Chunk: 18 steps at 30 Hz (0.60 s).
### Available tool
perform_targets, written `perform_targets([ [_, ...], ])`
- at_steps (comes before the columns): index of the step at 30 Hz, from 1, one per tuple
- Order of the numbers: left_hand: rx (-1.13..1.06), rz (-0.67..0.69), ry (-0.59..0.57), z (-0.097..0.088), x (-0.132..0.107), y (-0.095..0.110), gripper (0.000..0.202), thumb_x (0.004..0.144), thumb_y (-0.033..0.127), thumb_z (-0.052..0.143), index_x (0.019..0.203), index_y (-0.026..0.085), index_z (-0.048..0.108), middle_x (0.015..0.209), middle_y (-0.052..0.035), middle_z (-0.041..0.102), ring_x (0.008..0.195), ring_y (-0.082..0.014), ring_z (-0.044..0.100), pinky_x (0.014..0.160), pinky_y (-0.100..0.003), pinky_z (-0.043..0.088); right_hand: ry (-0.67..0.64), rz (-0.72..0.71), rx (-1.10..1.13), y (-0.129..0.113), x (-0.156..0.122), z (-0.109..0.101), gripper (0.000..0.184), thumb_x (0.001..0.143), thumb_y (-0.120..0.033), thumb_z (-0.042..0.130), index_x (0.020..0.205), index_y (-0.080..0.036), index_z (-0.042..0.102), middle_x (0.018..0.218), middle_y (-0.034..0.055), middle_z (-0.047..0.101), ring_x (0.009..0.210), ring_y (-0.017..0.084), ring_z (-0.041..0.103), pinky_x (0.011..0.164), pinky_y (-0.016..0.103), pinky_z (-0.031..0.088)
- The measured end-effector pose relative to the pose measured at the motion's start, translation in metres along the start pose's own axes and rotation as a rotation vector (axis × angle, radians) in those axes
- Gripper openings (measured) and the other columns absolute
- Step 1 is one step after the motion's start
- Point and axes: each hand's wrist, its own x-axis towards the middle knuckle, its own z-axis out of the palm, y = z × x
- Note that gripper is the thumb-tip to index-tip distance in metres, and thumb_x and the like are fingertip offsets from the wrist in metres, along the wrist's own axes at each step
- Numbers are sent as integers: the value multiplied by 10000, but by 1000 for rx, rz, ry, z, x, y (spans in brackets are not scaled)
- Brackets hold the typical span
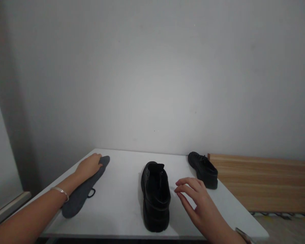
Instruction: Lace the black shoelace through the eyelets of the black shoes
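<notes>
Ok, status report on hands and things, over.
Left hand gripping grey insole. Right hand empty, beside nearer black shoe. Black loop at insole's edge.

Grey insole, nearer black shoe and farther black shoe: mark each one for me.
Grey insole point(85, 189): head view, on its middle stretch.
Nearer black shoe point(156, 211): head view, on the back of its heel.
Farther black shoe point(203, 173): head view, on its side.

Across most of the frame, a plain grey wall point(152, 84), brightest near the middle. At bottom centre, a white tabletop point(119, 210) against the wall. At lower right, a wood-grain panel point(264, 183) beside the tabletop. At far left, a pale upright panel point(0, 152) above a light ledge point(10, 207).
</notes>
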Motion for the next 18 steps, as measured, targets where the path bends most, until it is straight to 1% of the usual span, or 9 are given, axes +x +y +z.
perform_targets([
  [2,-82,34,38,-17,0,25,147,799,277,494,823,173,595,851,-90,668,860,-283,637,732,-330,447,-29,14,91,-10,4,-2,190,947,-179,450,1037,-257,598,1132,76,581,1089,219,549,944,425,455],
  [4,-410,60,107,-38,-10,63,162,766,337,523,795,188,579,726,-22,628,679,-214,619,593,-273,437,-45,28,198,-25,8,-4,242,947,-206,464,1172,-271,526,1213,79,540,1151,213,522,986,409,448],
  [7,-1010,98,27,-66,-42,130,175,734,354,553,819,203,523,608,52,550,420,-116,473,365,-199,321,-39,36,327,-53,17,-6,550,893,-326,592,1364,-289,310,1389,95,411,1285,232,429,1069,411,405],
  [9,-1222,136,-11,-78,-64,169,173,712,316,586,815,205,502,565,74,516,360,-95,423,309,-185,307,-40,41,370,-70,23,-7,810,785,-423,716,1404,-281,212,1455,115,332,1329,271,383,1091,431,387],
  [11,-1403,146,-61,-84,-80,198,179,700,281,604,819,203,496,551,79,504,354,-94,423,286,-180,322,-24,81,376,-80,29,-7,929,709,-433,778,1406,-264,187,1449,136,339,1290,296,427,1054,443,420],
  [13,-1553,138,-79,-83,-88,212,186,712,261,618,842,199,501,573,72,512,381,-97,445,291,-177,347,15,142,375,-81,36,-9,800,754,-350,737,1373,-253,239,1357,131,441,1164,271,530,967,425,476],
  [15,-1635,169,-102,-77,-88,214,187,778,313,618,878,197,511,628,51,545,440,-110,493,338,-193,408,58,182,420,-73,42,-12,520,820,-267,639,1264,-240,370,1199,94,546,1022,226,589,884,388,503],
  [16,-1627,226,-133,-72,-86,212,201,830,377,588,871,192,521,656,31,568,488,-124,533,394,-219,462,74,205,472,-67,45,-13,369,839,-257,605,1168,-229,441,1105,71,578,953,205,601,842,366,512],
  [18,-1476,417,-189,-58,-77,202,381,923,514,440,797,174,558,741,-35,622,669,-176,623,624,-318,558,62,294,662,-54,50,-16,175,861,-312,589,980,-208,513,924,32,604,822,171,612,767,328,525],
])
